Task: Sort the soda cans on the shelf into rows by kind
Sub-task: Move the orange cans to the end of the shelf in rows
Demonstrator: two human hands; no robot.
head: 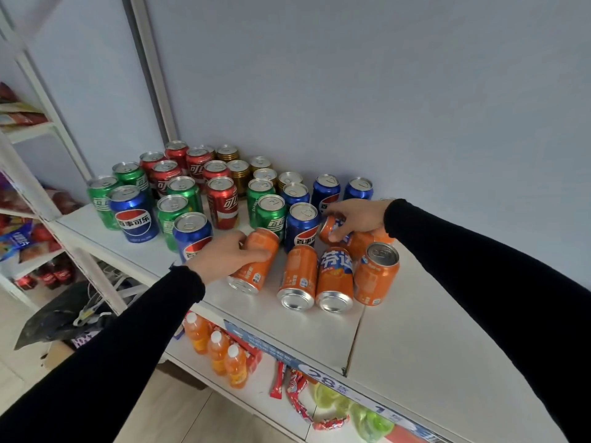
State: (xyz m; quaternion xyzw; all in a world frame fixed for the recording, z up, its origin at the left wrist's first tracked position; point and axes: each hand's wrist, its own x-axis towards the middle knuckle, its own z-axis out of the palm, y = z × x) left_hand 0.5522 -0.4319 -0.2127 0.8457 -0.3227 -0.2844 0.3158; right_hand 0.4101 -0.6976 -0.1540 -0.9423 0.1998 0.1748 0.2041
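On the white shelf (415,321) stand mixed upright cans: green (271,215), red (223,203), blue (133,215) and gold (239,174). In front of them lie orange cans. My left hand (224,257) grips one orange can (256,266) lying on its side. Two more orange cans (334,279) lie beside it, and another orange one (377,273) stands tilted to their right. My right hand (355,219) is closed around a further tipped orange can (331,230), next to a blue can (302,227).
A blue wall backs the shelf. White uprights (153,75) frame the left side. The lower shelf holds orange drink bottles (217,350) and snack packets (297,394). A price strip (323,375) runs along the front edge. The shelf's right half is bare.
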